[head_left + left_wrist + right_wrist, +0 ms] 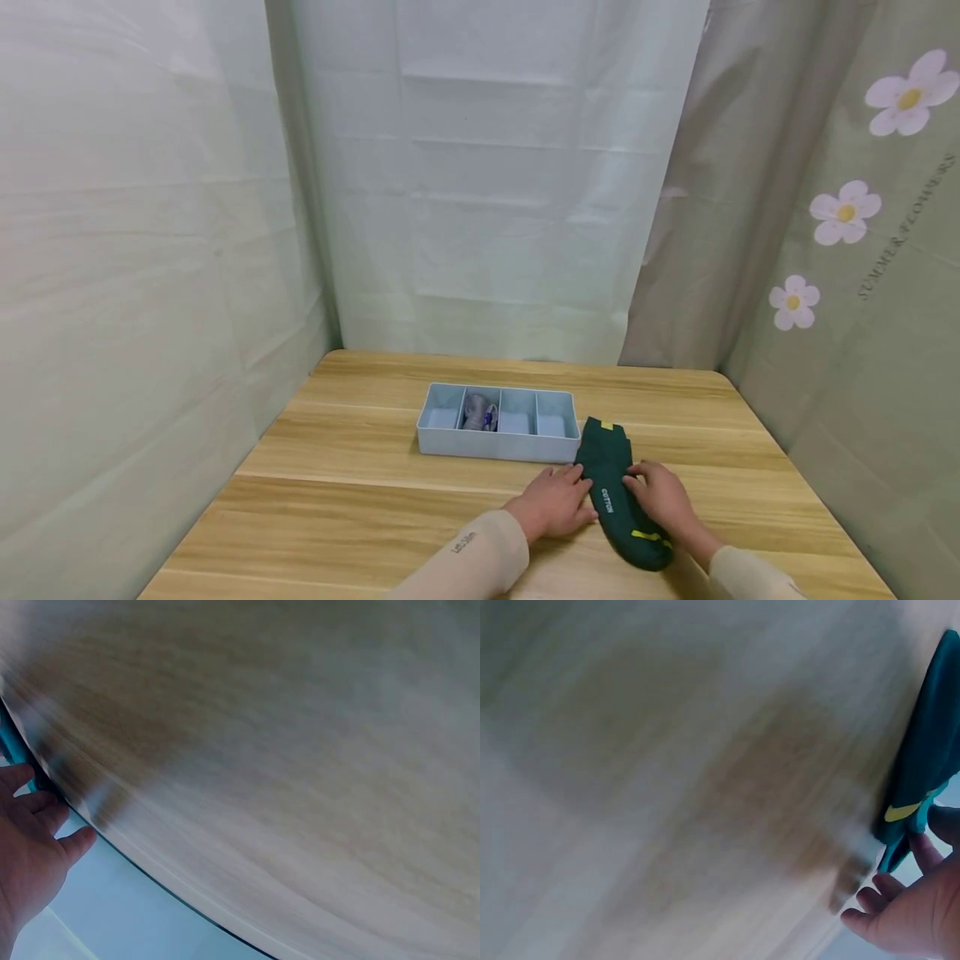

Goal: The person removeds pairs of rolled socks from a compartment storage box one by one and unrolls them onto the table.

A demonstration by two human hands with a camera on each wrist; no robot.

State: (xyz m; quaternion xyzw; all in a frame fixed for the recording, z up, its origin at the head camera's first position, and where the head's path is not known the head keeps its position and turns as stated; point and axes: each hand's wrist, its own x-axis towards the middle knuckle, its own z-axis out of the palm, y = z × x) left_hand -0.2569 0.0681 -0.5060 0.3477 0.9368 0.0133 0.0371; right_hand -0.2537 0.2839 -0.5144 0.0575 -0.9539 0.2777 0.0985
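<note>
A dark green sock (609,479) with white COTTON lettering and yellow marks lies flat on the table, its toe toward me; whether it is one sock or a stacked pair I cannot tell. My left hand (553,502) rests at its left edge with the fingers spread and fairly straight, seen also as a hand (34,851) in the left wrist view. On the other side, my right hand (663,497) pinches the sock's right edge. In the right wrist view, green cloth (930,742) runs between the thumb and index finger of that hand (915,911).
A pale blue divided box (495,447) stands just beyond my hands, near the sock's cuff. One of its compartments holds a rolled grey bundle (476,412) with a blue mark. Wood-grain table (337,467) extends around, with hanging cloth (487,208) behind and at both sides.
</note>
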